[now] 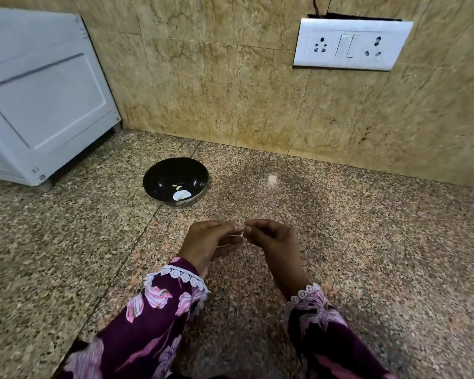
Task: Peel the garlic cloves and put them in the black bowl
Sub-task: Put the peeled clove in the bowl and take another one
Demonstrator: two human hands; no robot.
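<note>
Between my two hands I see a small pale garlic clove, mostly hidden by the fingertips, with thin white papery skin showing at the point where the hands meet. My left hand has its fingers curled, thumb and forefinger pinching the clove from the left; a pale sliver of peel also shows under its lower fingers. My right hand mirrors it, fingers curled and its grip pinching the same clove from the right. Both hands are held above the bench, knuckles up, and motion blur softens them.

Beyond the hands, well apart, the round glossy black bowl sits on the speckled pink-and-grey granite bench. Inside it, towards its near side, lie a few smooth, pale peeled cloves; I cannot count them. Nothing stands between the hands and the bowl.

My sleeves are dark purple cloth with pink flowers, edged in white lace at the cuffs. A seam in the granite runs diagonally past the bowl's left. To the far left stands a boxy pale grey appliance on short feet, its side panel embossed. The wall is beige marbled tile, carrying a white plastic switch-and-socket plate at upper right. A faint pale fleck lies on the bench right of the bowl.
</note>
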